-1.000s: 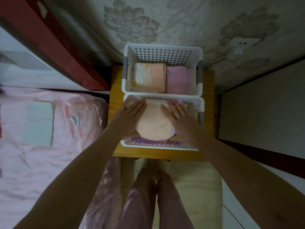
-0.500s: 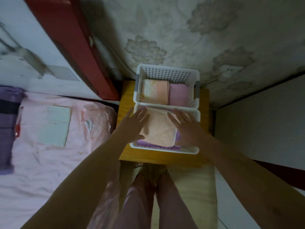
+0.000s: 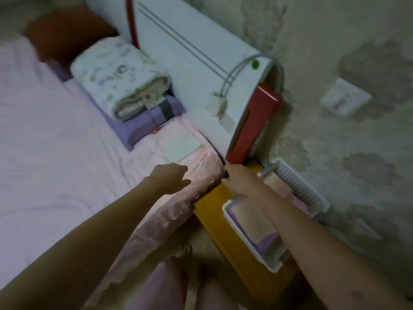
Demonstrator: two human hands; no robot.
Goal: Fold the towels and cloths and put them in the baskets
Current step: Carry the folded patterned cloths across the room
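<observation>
Reaching from the baskets toward the bed

Both hands carry nothing: the left hand (image 3: pixel 171 176) hangs over the pink bed (image 3: pixel 55 142) edge with fingers loosely curled, the right hand (image 3: pixel 240 179) reaches across the yellow bench (image 3: pixel 214 206), its fingers too blurred to read. The near basket (image 3: pixel 245 240) holds a folded peach towel (image 3: pixel 257 218) on a purple cloth (image 3: pixel 268 241); the far basket (image 3: pixel 297 184) sits beyond. I judge a placing step finished; next comes fetching another piece, perhaps the folded blanket (image 3: pixel 118 74).

2 baskets (image 3: pixel 250 238) sit on the bedside table (image 3: pixel 214 211), right of the bed (image 3: pixel 55 153); a folded blanket (image 3: pixel 120 79) lies on the bed's pillow (image 3: pixel 138 121).
</observation>
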